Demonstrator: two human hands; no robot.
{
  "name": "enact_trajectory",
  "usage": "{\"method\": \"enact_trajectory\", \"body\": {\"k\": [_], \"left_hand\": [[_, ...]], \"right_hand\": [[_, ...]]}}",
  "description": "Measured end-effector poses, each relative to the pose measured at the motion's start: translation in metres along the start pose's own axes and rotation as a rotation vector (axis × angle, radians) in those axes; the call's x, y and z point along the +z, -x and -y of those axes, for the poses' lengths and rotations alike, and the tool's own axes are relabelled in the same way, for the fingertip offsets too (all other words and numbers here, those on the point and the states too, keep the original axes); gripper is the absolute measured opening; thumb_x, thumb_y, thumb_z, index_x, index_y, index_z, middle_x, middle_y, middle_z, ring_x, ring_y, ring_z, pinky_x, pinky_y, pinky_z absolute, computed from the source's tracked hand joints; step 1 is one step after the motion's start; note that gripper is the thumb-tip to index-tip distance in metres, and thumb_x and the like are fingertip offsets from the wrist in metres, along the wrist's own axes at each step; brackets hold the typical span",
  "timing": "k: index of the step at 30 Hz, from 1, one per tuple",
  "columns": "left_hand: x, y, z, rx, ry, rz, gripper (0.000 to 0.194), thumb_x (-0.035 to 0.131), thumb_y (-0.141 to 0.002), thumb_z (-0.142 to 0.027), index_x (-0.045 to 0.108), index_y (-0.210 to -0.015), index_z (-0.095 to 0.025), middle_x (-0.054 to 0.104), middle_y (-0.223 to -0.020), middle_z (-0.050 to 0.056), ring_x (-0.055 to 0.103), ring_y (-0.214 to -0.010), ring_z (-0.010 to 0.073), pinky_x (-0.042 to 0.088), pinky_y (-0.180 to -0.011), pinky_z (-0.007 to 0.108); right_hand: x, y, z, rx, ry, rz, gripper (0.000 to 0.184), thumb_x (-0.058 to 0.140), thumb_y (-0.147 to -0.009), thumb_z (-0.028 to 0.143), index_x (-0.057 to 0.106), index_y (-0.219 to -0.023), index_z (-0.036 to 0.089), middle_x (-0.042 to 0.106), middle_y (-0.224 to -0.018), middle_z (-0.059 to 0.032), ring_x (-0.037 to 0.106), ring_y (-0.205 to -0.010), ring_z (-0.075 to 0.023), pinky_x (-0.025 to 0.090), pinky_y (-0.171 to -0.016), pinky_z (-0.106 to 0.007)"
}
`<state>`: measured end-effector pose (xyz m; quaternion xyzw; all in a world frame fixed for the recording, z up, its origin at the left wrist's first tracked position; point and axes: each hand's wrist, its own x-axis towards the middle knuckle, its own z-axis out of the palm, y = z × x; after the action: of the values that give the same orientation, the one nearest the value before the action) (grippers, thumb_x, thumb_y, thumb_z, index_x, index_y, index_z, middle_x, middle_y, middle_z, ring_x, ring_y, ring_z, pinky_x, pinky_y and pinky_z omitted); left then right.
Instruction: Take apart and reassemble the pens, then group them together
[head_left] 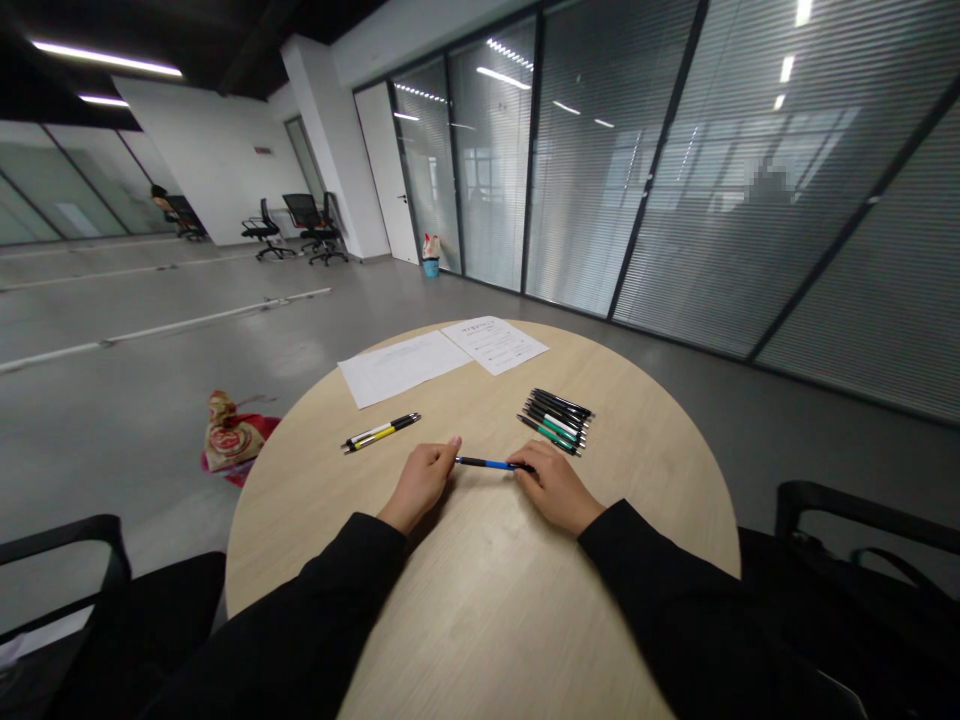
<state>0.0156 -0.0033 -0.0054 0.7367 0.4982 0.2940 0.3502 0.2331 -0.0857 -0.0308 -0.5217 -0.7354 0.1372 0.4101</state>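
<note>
A blue and black pen (486,463) lies level between my two hands, just over the round wooden table (495,580). My left hand (425,478) is closed on its left end, thumb on top. At the other end, the fingers of my right hand (553,482) are closed around the pen. Beyond my right hand lies a row of several pens (556,415), mostly black, some with green or white parts. To the left of my left hand, a white and black pen (373,432) rests beside a yellow and black pen (377,436).
Two printed paper sheets (409,366) lie at the table's far edge. Black chairs (862,510) stand close on both sides. A red and beige bag (232,440) sits on the floor to the left. Glass partitions with blinds (592,170) run behind.
</note>
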Motion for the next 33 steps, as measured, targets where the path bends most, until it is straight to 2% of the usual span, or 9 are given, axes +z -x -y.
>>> {"method": "enact_trajectory", "body": {"k": [11, 19, 23, 28, 33], "left_hand": [[0.0017, -0.0001, -0.0008, 0.072, 0.022, 0.007, 0.052, 0.041, -0.089, -0.061, 0.027, -0.057, -0.022, 0.026, -0.056, -0.004, 0.027, -0.054, 0.0116, 0.02, -0.054, 0.029], [0.0023, -0.0019, 0.0029, 0.152, 0.102, 0.037, 0.043, 0.045, -0.09, -0.055, 0.042, -0.065, -0.02, 0.041, -0.064, -0.003, 0.04, -0.064, 0.0146, 0.032, -0.06, 0.026], [-0.0006, -0.0003, 0.0019, 0.144, 0.191, 0.114, 0.034, 0.05, -0.089, -0.051, 0.049, -0.076, -0.019, 0.044, -0.065, -0.004, 0.039, -0.063, 0.0134, 0.033, -0.058, 0.024], [-0.0034, 0.0026, -0.0008, 0.096, 0.356, 0.25, 0.028, 0.059, -0.086, -0.045, 0.049, -0.087, -0.019, 0.042, -0.065, -0.007, 0.037, -0.057, 0.0098, 0.028, -0.053, 0.022], [-0.001, 0.002, 0.0015, 0.125, 0.421, 0.246, 0.032, 0.067, -0.082, -0.039, 0.049, -0.099, -0.019, 0.05, -0.075, -0.005, 0.045, -0.061, 0.0094, 0.034, -0.057, 0.021]], "right_hand": [[0.0019, 0.0017, 0.0004, -0.013, -0.002, 0.005, 0.019, 0.055, -0.092, 0.009, 0.07, -0.1, 0.019, 0.065, -0.097, -0.0075, 0.058, -0.095, -0.0213, 0.048, -0.088, -0.036], [0.0016, 0.0016, 0.0007, 0.004, 0.0, -0.006, 0.019, 0.055, -0.093, 0.01, 0.07, -0.1, 0.018, 0.065, -0.096, -0.0079, 0.058, -0.094, -0.0214, 0.048, -0.087, -0.037], [0.0007, 0.0011, -0.0028, 0.008, -0.009, -0.015, 0.019, 0.056, -0.092, 0.009, 0.07, -0.1, 0.019, 0.065, -0.095, -0.0073, 0.059, -0.093, -0.021, 0.048, -0.087, -0.036], [-0.0001, 0.001, -0.0073, 0.028, -0.005, -0.027, 0.017, 0.058, -0.091, 0.01, 0.071, -0.098, 0.018, 0.065, -0.094, -0.0069, 0.059, -0.093, -0.021, 0.048, -0.086, -0.036], [-0.0009, 0.0005, -0.0078, 0.036, 0.005, -0.022, 0.016, 0.058, -0.091, 0.012, 0.071, -0.098, 0.018, 0.066, -0.094, -0.0071, 0.059, -0.093, -0.0212, 0.047, -0.086, -0.036]]}}
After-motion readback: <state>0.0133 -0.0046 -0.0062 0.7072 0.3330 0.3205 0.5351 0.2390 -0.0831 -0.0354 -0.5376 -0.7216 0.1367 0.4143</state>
